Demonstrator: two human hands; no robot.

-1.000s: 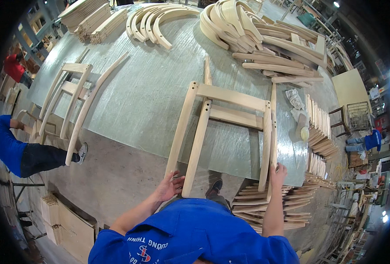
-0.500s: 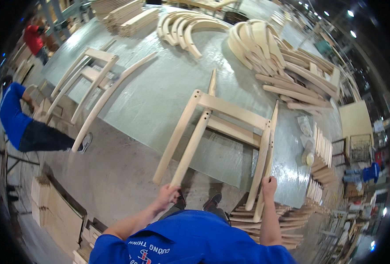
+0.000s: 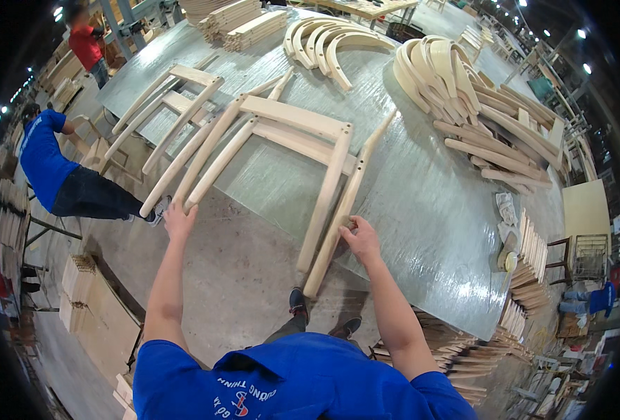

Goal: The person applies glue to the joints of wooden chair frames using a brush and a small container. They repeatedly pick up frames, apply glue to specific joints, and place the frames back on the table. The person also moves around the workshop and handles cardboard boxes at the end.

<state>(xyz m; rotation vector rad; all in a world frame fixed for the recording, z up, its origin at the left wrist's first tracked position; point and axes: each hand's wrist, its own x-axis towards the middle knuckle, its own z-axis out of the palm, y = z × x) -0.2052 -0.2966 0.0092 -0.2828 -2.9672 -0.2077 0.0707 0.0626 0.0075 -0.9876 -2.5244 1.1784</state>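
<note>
We log a bright blue work shirt (image 3: 317, 381), creased across the front, with short, loose sleeves (image 3: 157, 367) in the same blue. Near the neck we mark a folded blue flap (image 3: 248, 364). On the left chest we get a small red emblem (image 3: 240, 403) edged in white, white lettering (image 3: 262, 395) curving round it. Forearms (image 3: 166, 290), left hand (image 3: 179, 222) and right hand (image 3: 361, 241) we tag as bare. Lower down we note dark grey trousers (image 3: 285, 329) and dark shoes (image 3: 297, 301) with paler trim, finer detail too small to read
</note>
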